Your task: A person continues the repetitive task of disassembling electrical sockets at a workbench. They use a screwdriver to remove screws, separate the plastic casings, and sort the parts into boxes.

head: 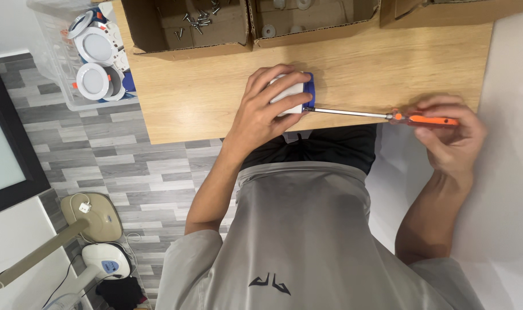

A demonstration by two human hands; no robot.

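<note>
A wooden table (215, 97) stands over grey plank flooring, with cardboard boxes (184, 26) of screws along its far edge. On it, the left hand (267, 106) clamps a white and blue fitting (296, 92), probably a downlight. The right hand (450, 135) grips an orange-handled screwdriver (387, 116), its tip touching the fitting's side.

Small fixture (293, 92) on table (215, 97), near front edge, under left hand (267, 106). Screwdriver (387, 116) right of fixture, along front edge, tip touching it, handle in right hand (450, 135) at front right corner. Box of screws (187, 26) at back left; box of washers (313, 23) right of it. Bin of round lamps (92, 54) beyond table's left edge.
</note>
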